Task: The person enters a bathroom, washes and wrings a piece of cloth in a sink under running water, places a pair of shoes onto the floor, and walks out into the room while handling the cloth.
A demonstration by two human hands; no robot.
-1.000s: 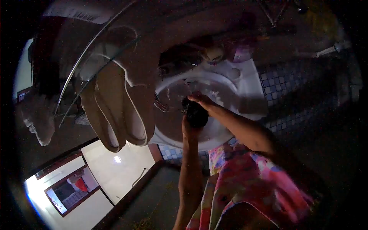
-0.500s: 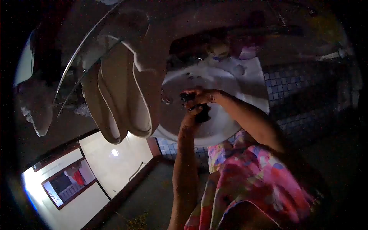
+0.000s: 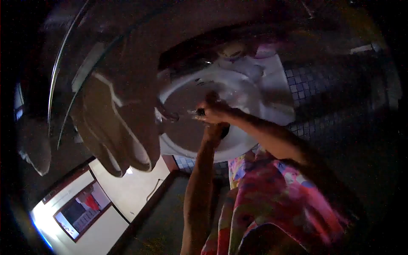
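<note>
Over the white washbasin point(image 3: 250, 142), my right hand point(image 3: 214, 109) is closed around a small black thing point(image 3: 200, 111), whose kind I cannot make out in the dim light. My left hand point(image 3: 214, 131) is just below, closed and touching the right. Dark material point(image 3: 225, 130) shows beside the left hand's fingers; whether it belongs to the same black thing is unclear. A shiny metal tap point(image 3: 171, 115) juts over the basin from its left side. Most fingers are blurred or in shadow.
Beige shapes with pale rims point(image 3: 114, 123) hang left of the basin, near a thin curved metal bar point(image 3: 54, 80). Items, one pinkish point(image 3: 265, 50), stand along the basin's far edge. Small blue-grey tiles point(image 3: 304, 85) cover the right side. A lit doorway point(image 3: 127, 187) lies lower left.
My right hand has turned and shifted slightly left, covering more of the black thing. The left hand stays beneath it. The view has shifted, and the hanging beige shapes appear lower left.
</note>
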